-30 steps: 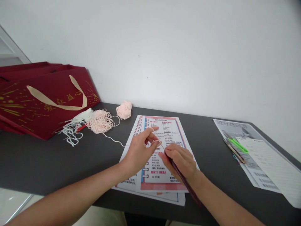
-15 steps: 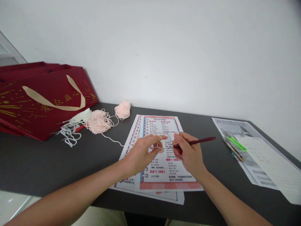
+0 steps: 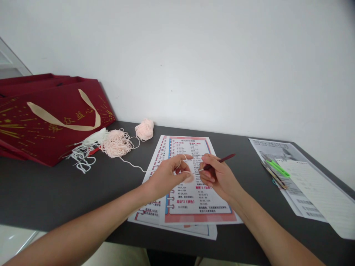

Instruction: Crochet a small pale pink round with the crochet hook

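Between thumb and fingers my left hand (image 3: pixel 169 173) pinches a small pale pink crochet piece (image 3: pixel 189 178), with yarn looped over the raised index finger. My right hand (image 3: pixel 217 173) grips a crochet hook (image 3: pixel 222 160) by its dark red handle, much like a pen. The hook's thin metal tip reaches left to the piece; whether it sits inside a stitch is too small to tell. A strand of yarn (image 3: pixel 131 165) runs from the left hand to a loose pink yarn heap (image 3: pixel 118 143). Both hands are above printed pattern sheets (image 3: pixel 194 218).
Dark red gift bags (image 3: pixel 80 88) lean at the left by the wall. White yarn (image 3: pixel 83 155) lies before them, and a pink yarn ball (image 3: pixel 144 129) near the wall. To the right, papers (image 3: pixel 313 184) hold green-handled scissors (image 3: pixel 279 169) and other slim tools.
My right hand has tilted the hook more steeply and drawn its handle to the left. The left index finger has shifted slightly, and the crochet piece sits a little further left.
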A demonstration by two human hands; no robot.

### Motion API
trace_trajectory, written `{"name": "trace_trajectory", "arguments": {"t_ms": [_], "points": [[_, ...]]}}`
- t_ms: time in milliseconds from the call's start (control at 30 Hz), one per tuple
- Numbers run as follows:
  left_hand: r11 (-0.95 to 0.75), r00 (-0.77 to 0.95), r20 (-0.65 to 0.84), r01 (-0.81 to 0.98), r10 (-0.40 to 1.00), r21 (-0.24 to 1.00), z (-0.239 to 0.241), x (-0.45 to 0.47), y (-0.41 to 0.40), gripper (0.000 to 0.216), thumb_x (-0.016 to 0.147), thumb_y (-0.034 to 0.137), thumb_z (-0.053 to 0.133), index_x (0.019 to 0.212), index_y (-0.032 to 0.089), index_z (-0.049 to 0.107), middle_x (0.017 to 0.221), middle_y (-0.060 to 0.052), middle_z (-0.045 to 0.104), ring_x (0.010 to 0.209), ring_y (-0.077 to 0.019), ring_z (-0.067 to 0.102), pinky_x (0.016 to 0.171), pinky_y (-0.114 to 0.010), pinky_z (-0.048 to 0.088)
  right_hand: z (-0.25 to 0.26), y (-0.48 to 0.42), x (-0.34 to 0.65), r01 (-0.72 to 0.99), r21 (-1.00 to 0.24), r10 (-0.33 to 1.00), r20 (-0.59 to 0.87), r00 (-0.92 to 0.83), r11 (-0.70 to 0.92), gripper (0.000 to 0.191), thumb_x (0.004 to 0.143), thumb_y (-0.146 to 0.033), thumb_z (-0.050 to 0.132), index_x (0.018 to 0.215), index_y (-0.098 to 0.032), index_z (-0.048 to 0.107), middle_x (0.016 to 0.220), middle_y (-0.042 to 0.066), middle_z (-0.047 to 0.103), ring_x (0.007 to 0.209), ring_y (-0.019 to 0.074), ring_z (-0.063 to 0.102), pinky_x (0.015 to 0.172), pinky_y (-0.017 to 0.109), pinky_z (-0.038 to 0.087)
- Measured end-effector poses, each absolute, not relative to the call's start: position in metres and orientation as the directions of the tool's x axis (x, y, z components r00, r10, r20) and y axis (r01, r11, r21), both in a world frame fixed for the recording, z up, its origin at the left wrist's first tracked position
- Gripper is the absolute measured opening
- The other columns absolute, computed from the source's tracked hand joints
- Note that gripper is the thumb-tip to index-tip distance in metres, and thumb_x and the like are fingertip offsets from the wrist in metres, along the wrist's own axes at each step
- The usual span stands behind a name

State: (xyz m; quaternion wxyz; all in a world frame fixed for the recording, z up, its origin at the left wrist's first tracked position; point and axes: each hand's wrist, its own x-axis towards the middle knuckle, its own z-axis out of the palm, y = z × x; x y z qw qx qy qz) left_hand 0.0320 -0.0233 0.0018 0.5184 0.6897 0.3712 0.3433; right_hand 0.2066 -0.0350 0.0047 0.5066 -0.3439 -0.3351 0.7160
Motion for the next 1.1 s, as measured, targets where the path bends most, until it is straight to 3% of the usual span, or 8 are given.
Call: {"name": "trace_trajectory", "arguments": {"t_ms": [133,267,600,767,900,1100], "points": [[0.030,0.464,-0.004,-0.049,0.886,0.998,0.000,0.035,-0.022,0.047,0.074,0.016,0.063,0.119,0.016,0.049,0.071,0.005,0.052,0.065,-0.0101,0.048,0.065,-0.026,0.038,0.005,-0.034,0.208,-0.559,-0.769,0.933,-0.132,-0.334,-0.309,0.024,0.083,-0.020,0.058,0.061,-0.017,0.050,0.048,-0.004,0.048,0.041,0.0057,0.037,0.038,0.016,0.030],[0.107,0.424,-0.030,-0.161,0.905,0.981,0.000,0.035,-0.021,0.048,0.073,0.015,0.066,0.118,0.016,0.050,0.070,0.005,0.053,0.065,-0.0085,0.048,0.065,-0.025,0.038,0.004,-0.035,0.206,-0.606,-0.724,0.929,-0.131,-0.348,-0.329,0.020,0.083,-0.019,0.060,0.065,-0.017,0.051,0.055,-0.002,0.054,0.046,0.0057,0.042,0.044,0.016,0.037],[0.271,0.443,-0.126,-0.283,0.888,0.920,-0.001,0.035,-0.026,0.054,0.071,0.016,0.070,0.120,0.019,0.049,0.071,0.005,0.054,0.066,-0.0090,0.052,0.068,-0.026,0.038,-0.008,-0.036,0.196,-0.554,-0.808,0.963,-0.059,-0.262,-0.200,0.009,0.081,-0.025,0.064,0.080,-0.017,0.063,0.059,-0.002,0.058,0.048,0.0065,0.049,0.046,0.018,0.043],[0.309,0.446,-0.155,-0.296,0.882,0.904,0.002,0.035,-0.027,0.052,0.070,0.017,0.071,0.119,0.019,0.051,0.073,0.003,0.056,0.069,-0.0109,0.055,0.070,-0.028,0.039,-0.009,-0.035,0.195,-0.545,-0.822,0.959,-0.004,-0.284,-0.165,0.013,0.081,-0.027,0.064,0.073,-0.017,0.063,0.067,-0.002,0.057,0.055,0.0073,0.051,0.051,0.019,0.045],[0.351,0.445,-0.186,-0.325,0.876,0.878,0.005,0.035,-0.028,0.050,0.070,0.015,0.070,0.117,0.018,0.053,0.074,0.002,0.058,0.068,-0.0104,0.054,0.070,-0.028,0.039,-0.007,-0.038,0.195,-0.526,-0.826,0.939,-0.013,-0.343,-0.204,0.005,0.078,-0.021,0.067,0.076,-0.019,0.063,0.073,-0.002,0.058,0.061,0.0078,0.052,0.056,0.019,0.045],[0.404,0.465,-0.196,-0.404,0.863,0.821,0.005,0.035,-0.028,0.052,0.068,0.016,0.074,0.116,0.016,0.053,0.079,0.000,0.063,0.071,-0.0106,0.057,0.072,-0.026,0.041,-0.007,-0.038,0.199,-0.492,-0.842,0.935,-0.039,-0.353,-0.221,0.016,0.070,-0.014,0.074,0.080,-0.019,0.063,0.077,-0.002,0.062,0.067,0.0087,0.058,0.063,0.020,0.046]]}}
